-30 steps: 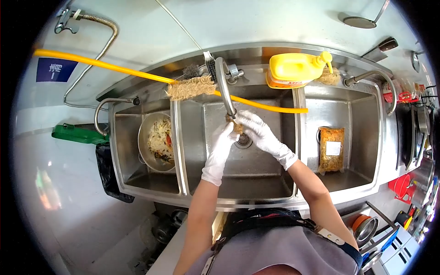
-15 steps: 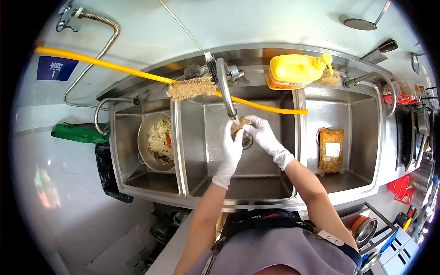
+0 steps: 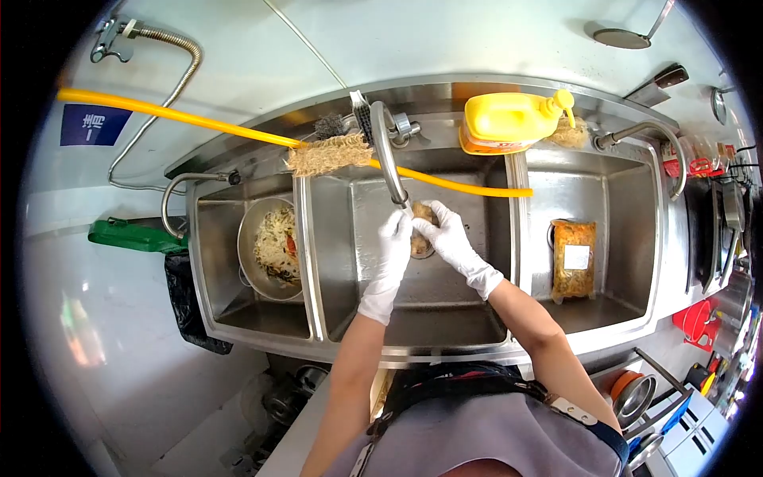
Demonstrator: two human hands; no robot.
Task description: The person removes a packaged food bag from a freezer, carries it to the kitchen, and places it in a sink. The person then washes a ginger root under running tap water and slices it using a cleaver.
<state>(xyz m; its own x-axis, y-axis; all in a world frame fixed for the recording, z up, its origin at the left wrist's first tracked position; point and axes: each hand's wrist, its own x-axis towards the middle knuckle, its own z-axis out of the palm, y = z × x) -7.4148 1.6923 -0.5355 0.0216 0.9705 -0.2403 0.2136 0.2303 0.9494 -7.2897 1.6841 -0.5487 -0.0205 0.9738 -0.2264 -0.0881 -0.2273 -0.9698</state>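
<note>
Stainless triple sink [image 3: 493, 338] fills the centre of the frame, seen from above against a pale wall. Both hands wear white gloves and meet in the middle basin just below the tap [image 3: 387, 155]. Left hand [image 3: 395, 238] and right hand [image 3: 449, 237] are closed together around a brown lump [image 3: 421, 226], which sits between the palms over the drain, at frame centre; what the lump is cannot be told. Left basin: a metal bowl [image 3: 248, 262] of shredded food. Right basin: a sealed packet [image 3: 575, 258] lying flat. Along the upper rim of the sink, a yellow hose [image 3: 199, 119] runs from upper left to centre right, crossing a fibre scrubber [image 3: 330, 153]. A yellow jug [image 3: 513, 119] stands on the rim right of the tap. A green object [image 3: 131, 234] lies at left, outside the sink.
</note>
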